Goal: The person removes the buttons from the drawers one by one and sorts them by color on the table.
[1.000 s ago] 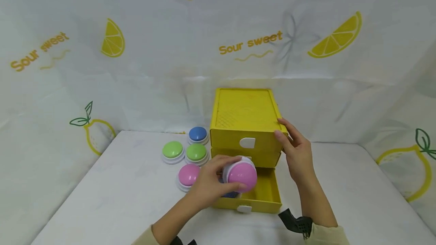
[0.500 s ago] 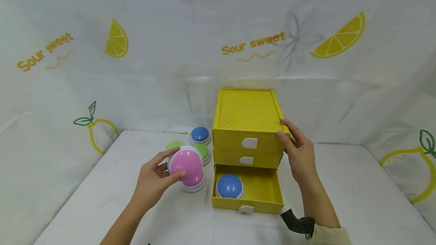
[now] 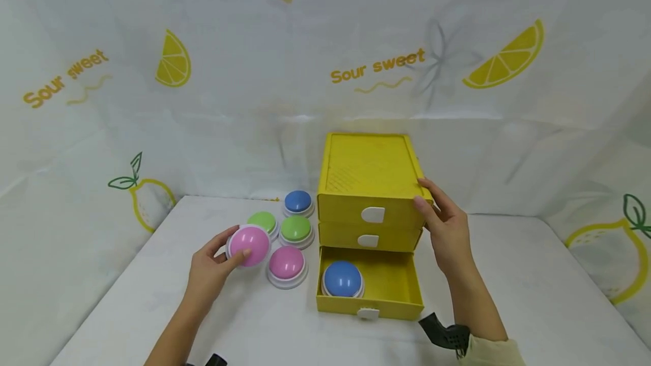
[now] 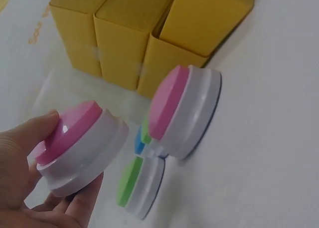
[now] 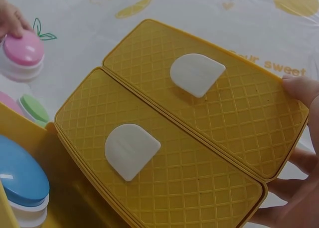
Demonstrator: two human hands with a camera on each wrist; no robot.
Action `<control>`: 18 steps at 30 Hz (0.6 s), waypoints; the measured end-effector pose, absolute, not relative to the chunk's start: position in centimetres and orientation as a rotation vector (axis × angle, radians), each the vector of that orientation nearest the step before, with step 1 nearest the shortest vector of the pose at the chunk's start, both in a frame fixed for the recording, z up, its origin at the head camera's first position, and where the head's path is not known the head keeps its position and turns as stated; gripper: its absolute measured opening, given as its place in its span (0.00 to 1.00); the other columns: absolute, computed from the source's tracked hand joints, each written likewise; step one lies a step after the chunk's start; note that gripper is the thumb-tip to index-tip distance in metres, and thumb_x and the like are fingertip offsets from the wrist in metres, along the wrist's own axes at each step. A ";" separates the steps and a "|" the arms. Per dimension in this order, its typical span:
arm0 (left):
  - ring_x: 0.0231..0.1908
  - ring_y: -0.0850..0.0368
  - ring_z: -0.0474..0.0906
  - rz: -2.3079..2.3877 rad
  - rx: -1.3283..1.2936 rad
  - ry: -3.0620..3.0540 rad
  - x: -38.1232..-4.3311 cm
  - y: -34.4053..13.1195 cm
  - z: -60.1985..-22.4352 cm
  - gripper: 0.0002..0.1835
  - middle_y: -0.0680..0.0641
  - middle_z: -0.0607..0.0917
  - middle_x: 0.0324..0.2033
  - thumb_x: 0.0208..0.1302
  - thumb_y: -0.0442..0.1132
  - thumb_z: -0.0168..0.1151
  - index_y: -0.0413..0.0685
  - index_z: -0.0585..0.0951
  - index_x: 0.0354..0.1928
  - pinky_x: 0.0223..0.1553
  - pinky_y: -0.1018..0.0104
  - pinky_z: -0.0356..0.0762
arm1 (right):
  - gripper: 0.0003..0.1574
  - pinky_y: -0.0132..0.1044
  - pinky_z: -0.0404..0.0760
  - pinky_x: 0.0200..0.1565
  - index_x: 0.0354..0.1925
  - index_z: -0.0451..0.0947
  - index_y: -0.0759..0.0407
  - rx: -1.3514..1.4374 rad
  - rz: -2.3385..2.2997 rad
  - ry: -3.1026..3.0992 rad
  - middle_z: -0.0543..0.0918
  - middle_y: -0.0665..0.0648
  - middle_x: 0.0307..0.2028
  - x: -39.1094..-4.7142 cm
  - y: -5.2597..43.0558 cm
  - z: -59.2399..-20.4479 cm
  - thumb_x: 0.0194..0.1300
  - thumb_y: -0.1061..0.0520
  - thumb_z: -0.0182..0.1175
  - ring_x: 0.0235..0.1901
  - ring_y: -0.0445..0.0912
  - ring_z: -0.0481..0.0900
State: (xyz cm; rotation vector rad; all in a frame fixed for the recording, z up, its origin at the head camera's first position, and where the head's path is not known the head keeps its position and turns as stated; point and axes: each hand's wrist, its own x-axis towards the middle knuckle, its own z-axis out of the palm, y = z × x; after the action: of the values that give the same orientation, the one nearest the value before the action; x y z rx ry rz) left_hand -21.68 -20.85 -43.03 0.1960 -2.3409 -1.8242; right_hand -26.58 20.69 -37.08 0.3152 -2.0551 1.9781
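My left hand (image 3: 205, 273) grips a pink dome-topped buzzer button (image 3: 249, 245) with a white base, thumb on the dome and fingers under the base in the left wrist view. It is held above the white table, left of a second pink button (image 3: 287, 262). My right hand (image 3: 447, 230) holds the upper right front corner of a yellow drawer box (image 3: 373, 162), thumb at the front and fingers along the side. The box's bottom drawer (image 3: 391, 281) is pulled out, with a blue button (image 3: 343, 279) in its left part. Both upper drawers are closed.
Two green buttons (image 3: 296, 229) and another blue button (image 3: 298, 201) stand on the table (image 3: 127, 298) left of the box. A white cloth backdrop (image 3: 244, 100) with lemon prints rises behind the table.
My left hand has carried the pink button from over the open drawer leftward and lowered it toward the table. My right hand stays at the box corner.
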 end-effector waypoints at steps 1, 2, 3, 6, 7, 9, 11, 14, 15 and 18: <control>0.40 0.70 0.83 -1.825 0.217 -2.354 -21.9 -21.0 -43.4 0.34 0.47 0.73 0.65 0.62 0.41 0.73 0.52 0.72 0.71 0.44 0.81 0.81 | 0.31 0.19 0.79 0.53 0.74 0.66 0.51 0.313 1.972 -2.060 0.62 0.58 0.76 -26.6 20.7 -37.1 0.77 0.51 0.55 0.58 0.29 0.76; 0.39 0.70 0.82 -1.819 0.237 -2.369 -22.1 -21.1 -43.8 0.34 0.46 0.73 0.65 0.63 0.42 0.72 0.52 0.72 0.71 0.44 0.81 0.80 | 0.31 0.19 0.79 0.53 0.74 0.66 0.51 0.310 1.969 -2.064 0.62 0.58 0.77 -26.6 20.7 -37.1 0.77 0.51 0.55 0.58 0.29 0.76; 0.39 0.70 0.82 -1.813 0.253 -2.382 -22.3 -21.3 -44.2 0.34 0.46 0.73 0.66 0.63 0.43 0.72 0.53 0.72 0.71 0.44 0.81 0.80 | 0.31 0.19 0.79 0.53 0.74 0.66 0.50 0.308 1.968 -2.067 0.62 0.58 0.77 -26.6 20.7 -37.0 0.77 0.51 0.55 0.58 0.29 0.75; 0.39 0.70 0.81 -1.782 0.303 -2.410 -22.7 -21.6 -45.3 0.34 0.45 0.73 0.67 0.63 0.46 0.72 0.54 0.72 0.71 0.43 0.82 0.78 | 0.31 0.19 0.78 0.54 0.74 0.66 0.50 0.305 1.971 -2.067 0.62 0.58 0.77 -26.5 20.7 -37.0 0.77 0.50 0.55 0.59 0.29 0.75; 0.39 0.69 0.80 -1.772 0.319 -2.416 -22.8 -21.6 -45.6 0.34 0.45 0.73 0.67 0.63 0.46 0.72 0.54 0.72 0.71 0.43 0.82 0.78 | 0.31 0.19 0.78 0.54 0.74 0.66 0.50 0.305 1.971 -2.067 0.62 0.58 0.77 -26.6 20.7 -37.0 0.77 0.50 0.55 0.59 0.29 0.75; 0.39 0.68 0.79 -1.760 0.341 -2.425 -22.9 -21.7 -46.1 0.34 0.43 0.73 0.67 0.64 0.47 0.71 0.53 0.72 0.71 0.41 0.81 0.77 | 0.31 0.19 0.78 0.54 0.74 0.66 0.50 0.306 1.977 -2.064 0.62 0.58 0.77 -26.6 20.7 -37.0 0.77 0.50 0.56 0.59 0.29 0.75; 0.40 0.67 0.79 -1.756 0.370 -2.435 -23.0 -21.7 -46.6 0.35 0.42 0.73 0.67 0.64 0.48 0.71 0.53 0.71 0.71 0.41 0.80 0.78 | 0.31 0.19 0.78 0.54 0.74 0.66 0.50 0.307 1.972 -2.066 0.62 0.58 0.77 -26.6 20.8 -37.0 0.77 0.50 0.55 0.59 0.29 0.75; 0.44 0.62 0.79 -1.723 0.398 -2.458 -22.9 -21.5 -47.1 0.36 0.39 0.73 0.69 0.64 0.50 0.70 0.52 0.70 0.72 0.40 0.81 0.78 | 0.31 0.19 0.78 0.54 0.74 0.66 0.50 0.309 1.964 -2.070 0.62 0.58 0.77 -26.5 20.8 -37.0 0.77 0.50 0.55 0.59 0.28 0.75; 0.47 0.59 0.80 -1.705 0.406 -2.466 -22.9 -21.5 -47.2 0.36 0.39 0.73 0.69 0.65 0.51 0.70 0.51 0.70 0.72 0.41 0.81 0.78 | 0.31 0.19 0.78 0.54 0.74 0.66 0.50 0.310 1.962 -2.071 0.61 0.58 0.77 -26.5 20.8 -37.0 0.77 0.50 0.55 0.59 0.28 0.75; 0.58 0.47 0.80 -1.602 0.395 -2.499 -22.8 -21.4 -47.4 0.36 0.36 0.73 0.69 0.65 0.50 0.69 0.46 0.70 0.71 0.52 0.74 0.81 | 0.31 0.18 0.78 0.54 0.74 0.66 0.50 0.309 1.944 -2.084 0.62 0.57 0.77 -26.6 20.8 -37.1 0.77 0.50 0.55 0.59 0.27 0.75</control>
State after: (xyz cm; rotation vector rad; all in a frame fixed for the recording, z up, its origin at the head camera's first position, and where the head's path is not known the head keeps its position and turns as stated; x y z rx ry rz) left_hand -22.79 -21.38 -47.38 0.3955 -2.4986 -1.6023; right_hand -26.56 20.76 -37.07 0.3091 -2.0836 1.9437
